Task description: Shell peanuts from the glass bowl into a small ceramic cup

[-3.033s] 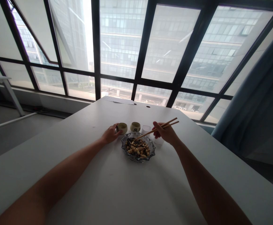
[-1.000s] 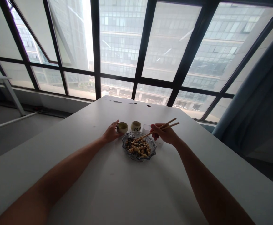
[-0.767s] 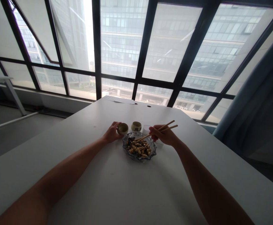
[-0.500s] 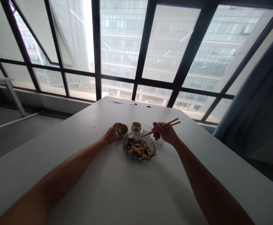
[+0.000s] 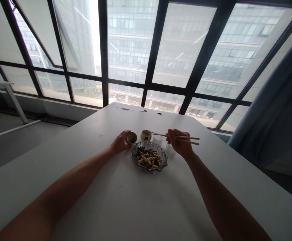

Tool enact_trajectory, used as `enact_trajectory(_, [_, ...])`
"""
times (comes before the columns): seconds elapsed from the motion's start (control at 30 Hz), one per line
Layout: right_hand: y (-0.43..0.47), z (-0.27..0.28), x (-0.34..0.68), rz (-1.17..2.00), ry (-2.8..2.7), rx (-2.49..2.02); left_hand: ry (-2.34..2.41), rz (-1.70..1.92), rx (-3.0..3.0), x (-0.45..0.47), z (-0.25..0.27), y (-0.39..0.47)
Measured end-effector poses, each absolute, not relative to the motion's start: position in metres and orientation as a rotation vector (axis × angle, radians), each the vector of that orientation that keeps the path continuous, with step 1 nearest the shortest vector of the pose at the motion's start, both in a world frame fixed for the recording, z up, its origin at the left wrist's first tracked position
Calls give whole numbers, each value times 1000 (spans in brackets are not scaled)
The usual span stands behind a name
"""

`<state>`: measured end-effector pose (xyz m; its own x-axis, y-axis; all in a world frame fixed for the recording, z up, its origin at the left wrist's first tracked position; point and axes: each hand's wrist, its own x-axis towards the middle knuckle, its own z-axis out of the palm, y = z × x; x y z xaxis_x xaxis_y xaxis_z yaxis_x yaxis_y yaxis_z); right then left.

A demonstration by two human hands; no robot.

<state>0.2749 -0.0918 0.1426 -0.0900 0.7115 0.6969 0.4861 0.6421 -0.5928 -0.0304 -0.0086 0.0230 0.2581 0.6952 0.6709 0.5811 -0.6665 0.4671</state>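
Note:
My left hand (image 5: 119, 142) is closed around a small tea cup (image 5: 131, 138), tilted so its hollow faces me, just off the left rim of the glass bowl. Wooden chopsticks (image 5: 187, 137) are gripped in my right hand (image 5: 177, 142). Their tips reach left to the rim of a second cup (image 5: 146, 136), cream with a dark character on its side. Whether the tips pinch anything is too small to tell. In front of both cups stands the scalloped glass bowl (image 5: 164, 160), holding peanuts (image 5: 149, 160) and darker small pieces.
Two clear plastic cups stand right of the cream cup, one behind the bowl (image 5: 157, 140) and one under my right hand (image 5: 170, 149). White paper (image 5: 129, 107) lies at the far end of the white table (image 5: 105, 201). Windows rise beyond, with a blue curtain (image 5: 268, 90) at right.
My right hand has swung the chopsticks up out of the peanuts, and their tips are now at the cream cup. My left hand and its cup stay nearly in place.

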Motion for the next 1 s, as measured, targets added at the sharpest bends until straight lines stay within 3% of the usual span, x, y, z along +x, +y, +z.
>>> enact_trajectory(0.13, [-102,137,261,157,-1821,-844,1229,1441,2483,-30,23,-9])
enact_trajectory(0.5, [-84,118,209,435,-1929,-798,1172,1451,2596,-26,22,-11])
enact_trajectory(1.0, [-136,146,269,903,-1722,-1087,1324,1435,2426,-27,23,-13])
